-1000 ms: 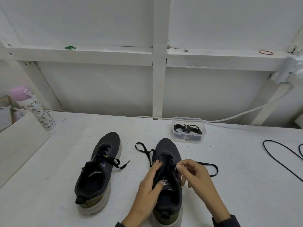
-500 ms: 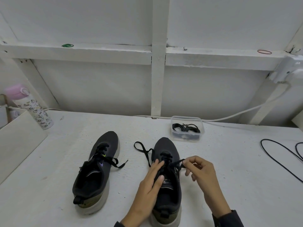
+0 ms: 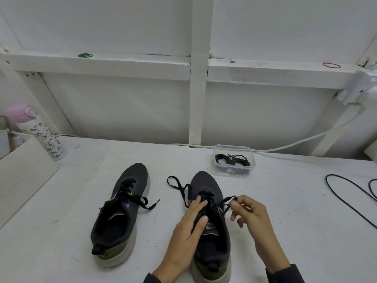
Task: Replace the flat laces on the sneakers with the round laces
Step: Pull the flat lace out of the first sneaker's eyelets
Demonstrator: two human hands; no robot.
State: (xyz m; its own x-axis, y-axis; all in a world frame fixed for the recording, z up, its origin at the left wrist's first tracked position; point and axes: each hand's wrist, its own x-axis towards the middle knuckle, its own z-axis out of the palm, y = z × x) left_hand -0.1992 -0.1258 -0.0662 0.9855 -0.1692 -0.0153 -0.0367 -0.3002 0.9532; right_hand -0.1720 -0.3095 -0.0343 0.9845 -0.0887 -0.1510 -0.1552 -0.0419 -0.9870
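Probably a makeshift home work corner: a rough white-painted bench [image 3: 285,211] against a white timber-framed wall [image 3: 199,103], a white cable [image 3: 306,139] trailing along it, a pink-lidded cartoon-printed drinking bottle [image 3: 48,139] at left.

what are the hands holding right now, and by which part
The right hand pinches the flat lace by its loose stretch just beside the sneaker. The left hand holds nothing; its straight fingers press on that sneaker.

We see matt, dark knit cloth on the left sneaker [image 3: 133,176] and right sneaker [image 3: 206,182], over pale, rubbery-looking soles [image 3: 122,260]. The flat lace [image 3: 179,181] is matt woven cloth. The tub [image 3: 232,147] is clear, glossy plastic. The table [image 3: 285,201] is white, matt and rough.
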